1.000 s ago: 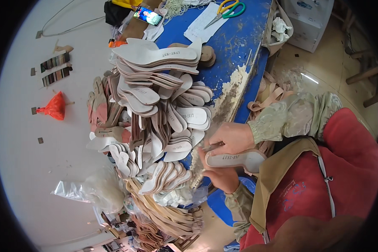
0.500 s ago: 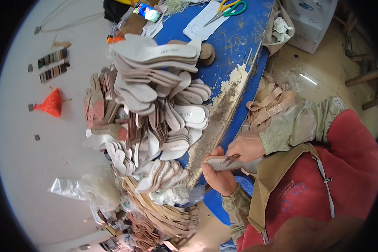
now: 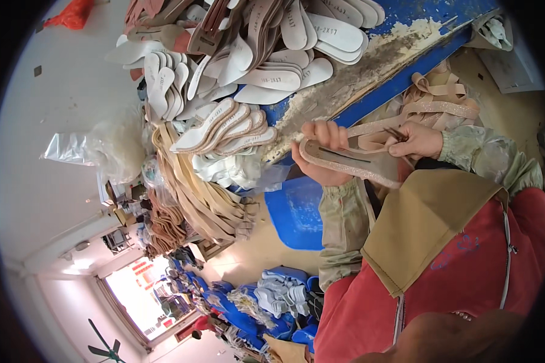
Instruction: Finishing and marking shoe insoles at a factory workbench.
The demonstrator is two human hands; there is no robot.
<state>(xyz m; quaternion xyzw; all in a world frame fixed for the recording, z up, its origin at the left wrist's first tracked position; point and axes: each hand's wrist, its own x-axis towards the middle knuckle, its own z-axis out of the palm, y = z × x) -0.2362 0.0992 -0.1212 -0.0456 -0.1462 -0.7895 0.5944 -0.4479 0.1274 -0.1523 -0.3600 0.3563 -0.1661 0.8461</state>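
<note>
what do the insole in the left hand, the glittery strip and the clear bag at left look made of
Insole: perhaps fibreboard, judging by its matte, stiff-looking beige face; the sparkly edge suggests a glitter-coated wrap.
Glittery strip: likely coated fabric or synthetic leather, since it bends loosely and sparkles; the backing can't be told.
Clear bag: probably thin plastic film, see-through and crinkled.

Smooth, faintly glossy plastic forms the blue bin (image 3: 300,215). Above and to its right, the held insole (image 3: 374,167) wears a grainy, glittering covering, and the loose strip (image 3: 445,107) farther right sparkles likewise. Above the bin, the bench top (image 3: 351,85) is rough, crusted and flaking, while stacked insoles (image 3: 339,34) look smooth and matt. Left of the bin, a crinkled bag (image 3: 124,148) shows shiny clear plastic; to its right, the tan apron (image 3: 430,224) is matt cloth
</note>
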